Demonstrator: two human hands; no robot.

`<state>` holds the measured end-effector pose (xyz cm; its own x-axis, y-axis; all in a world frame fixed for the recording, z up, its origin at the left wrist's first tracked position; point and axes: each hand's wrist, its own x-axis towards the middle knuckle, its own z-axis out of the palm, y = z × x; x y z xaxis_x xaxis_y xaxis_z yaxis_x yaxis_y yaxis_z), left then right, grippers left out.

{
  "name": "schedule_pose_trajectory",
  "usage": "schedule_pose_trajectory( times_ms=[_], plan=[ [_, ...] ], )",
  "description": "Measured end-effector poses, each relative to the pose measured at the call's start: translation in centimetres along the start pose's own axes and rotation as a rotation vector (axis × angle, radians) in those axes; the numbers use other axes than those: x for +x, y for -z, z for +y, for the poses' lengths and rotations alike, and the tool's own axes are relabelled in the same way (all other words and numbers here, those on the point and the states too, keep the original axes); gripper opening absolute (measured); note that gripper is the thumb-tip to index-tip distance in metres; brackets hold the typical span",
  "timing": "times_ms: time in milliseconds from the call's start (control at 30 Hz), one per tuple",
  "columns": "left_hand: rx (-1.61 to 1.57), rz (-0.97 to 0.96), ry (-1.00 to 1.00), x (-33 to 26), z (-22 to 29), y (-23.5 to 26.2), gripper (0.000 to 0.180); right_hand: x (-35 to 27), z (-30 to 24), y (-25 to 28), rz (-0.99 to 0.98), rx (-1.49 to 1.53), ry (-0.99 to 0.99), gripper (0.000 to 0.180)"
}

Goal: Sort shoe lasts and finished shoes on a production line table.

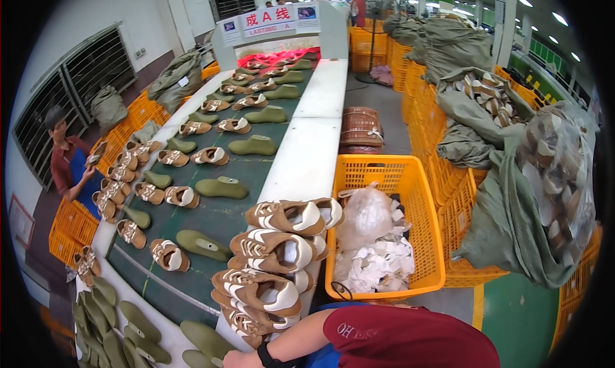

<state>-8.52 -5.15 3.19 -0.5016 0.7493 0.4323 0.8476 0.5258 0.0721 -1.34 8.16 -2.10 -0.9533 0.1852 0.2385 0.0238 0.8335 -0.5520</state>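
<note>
My right hand (pixel 241 359) reaches in along the lower edge, with a black band at its wrist. Its fingers are mostly cut off by the frame, so I cannot see whether it grips anything. Right beside it lie green shoe lasts (pixel 208 340), and more lasts (pixel 131 339) are heaped to the left on the white ledge. Above my forearm, brown-and-white lace-up shoe uppers (pixel 272 251) are stacked on the near edge of the line. Across the dark green conveyor belt (pixel 198 279), uppers (pixel 170 255) and lasts (pixel 203 245) lie in pairs. My left hand is out of view.
A yellow crate (pixel 435 265) with plastic bags and white scraps stands right of the line. Yellow crates and grey-green sacks (pixel 506 208) of shoe parts line the right side. Across the belt, a co-worker (pixel 70 156) holds a shoe near a row of uppers (pixel 120 174).
</note>
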Motion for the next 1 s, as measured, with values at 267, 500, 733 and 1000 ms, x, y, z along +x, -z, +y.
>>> schedule_pose_trajectory(
  times_ms=[267,500,733,1000],
  plan=[
    [-0.019,-0.089,0.08,0.0,-0.1,-0.1,0.038,-0.5,-0.6,-0.2,0.08,-0.014,0.002,0.016],
    [0.075,-0.12,0.099,0.1,0.0,0.3,0.047,-0.3,-1.0,-0.1,0.062,-0.014,0.003,0.017],
    [-0.009,-0.013,0.089,-1.2,-2.8,-3.8,0.038,-0.1,-1.5,0.9,-0.141,0.024,-0.173,0.027],
    [-0.117,0.013,0.18,-1.3,-2.4,-2.6,0.039,-0.5,-2.0,3.2,-0.13,0.073,-0.346,0.025]
  ],
)
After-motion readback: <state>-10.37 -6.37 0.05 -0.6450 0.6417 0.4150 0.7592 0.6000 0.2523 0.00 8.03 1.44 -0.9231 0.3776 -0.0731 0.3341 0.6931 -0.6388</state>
